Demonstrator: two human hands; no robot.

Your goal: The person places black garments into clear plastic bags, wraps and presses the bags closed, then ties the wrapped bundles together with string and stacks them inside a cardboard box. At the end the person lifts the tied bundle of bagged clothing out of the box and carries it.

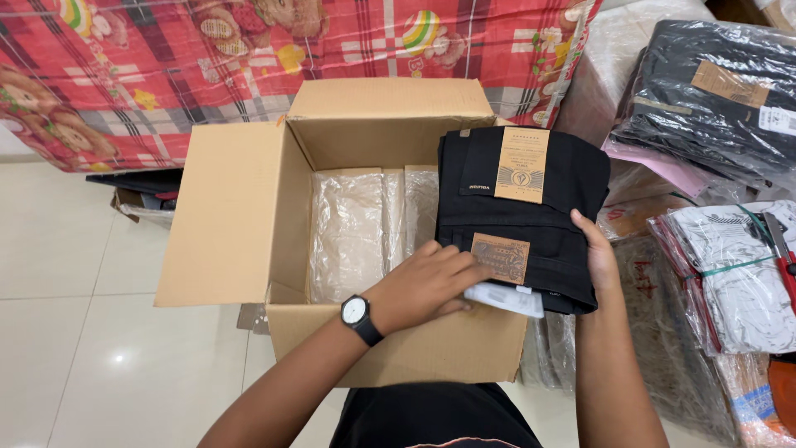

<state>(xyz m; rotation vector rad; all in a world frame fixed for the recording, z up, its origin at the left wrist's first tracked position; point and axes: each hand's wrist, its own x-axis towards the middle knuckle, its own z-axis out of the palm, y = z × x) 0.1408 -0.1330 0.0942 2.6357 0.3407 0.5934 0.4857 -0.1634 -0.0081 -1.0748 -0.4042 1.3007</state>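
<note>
A folded pair of black jeans (547,191) with tan paper tags lies over the right side of an open cardboard box (240,216). My left hand (427,282), with a black wristwatch, rests flat on the near left corner of the jeans, over a white slip. My right hand (599,257) grips the jeans' right edge. Inside the box lie beige garments in clear plastic bags (356,228).
A red patterned cloth (274,50) hangs behind the box. Bagged dark garments (713,91) are stacked at the right, with a bundle of white printed garments (738,265) bound by a green band below them. Pale floor tiles (75,315) spread to the left.
</note>
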